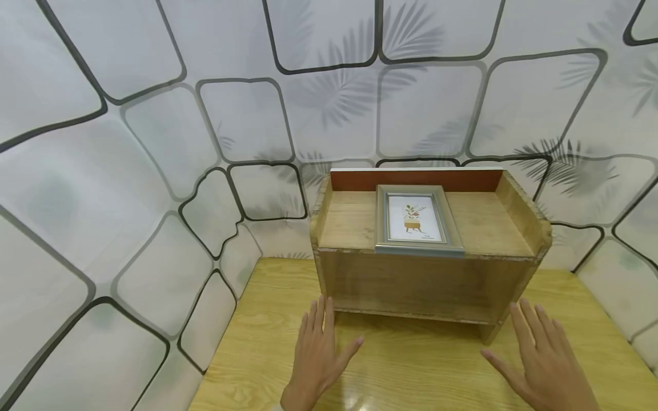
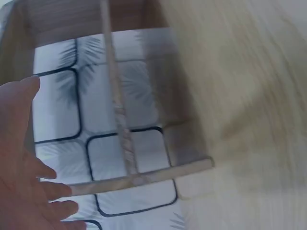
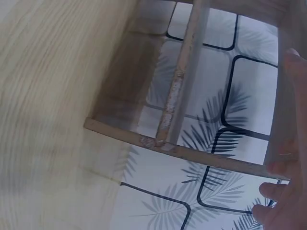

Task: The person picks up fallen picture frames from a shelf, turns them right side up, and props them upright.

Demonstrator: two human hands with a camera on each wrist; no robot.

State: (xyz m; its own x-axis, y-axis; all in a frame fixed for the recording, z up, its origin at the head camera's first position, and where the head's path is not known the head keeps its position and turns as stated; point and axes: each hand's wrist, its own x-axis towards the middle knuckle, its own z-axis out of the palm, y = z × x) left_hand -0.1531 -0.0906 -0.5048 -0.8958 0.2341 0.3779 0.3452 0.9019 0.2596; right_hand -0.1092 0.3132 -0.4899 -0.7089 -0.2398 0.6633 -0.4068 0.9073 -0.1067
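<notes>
Wooden shelf (image 1: 411, 285) stands right of centre in the head view on the yellowish desk (image 1: 411, 371), a picture frame (image 1: 413, 220) lying on its upper level, the left hand (image 1: 319, 354) at lower centre and right hand (image 1: 545, 359) at lower right, each grip spread.

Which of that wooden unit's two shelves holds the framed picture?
The upper shelf, the one with the reddish-brown strip behind it: the framed picture rests there, while none shows on the lower shelf.
</notes>
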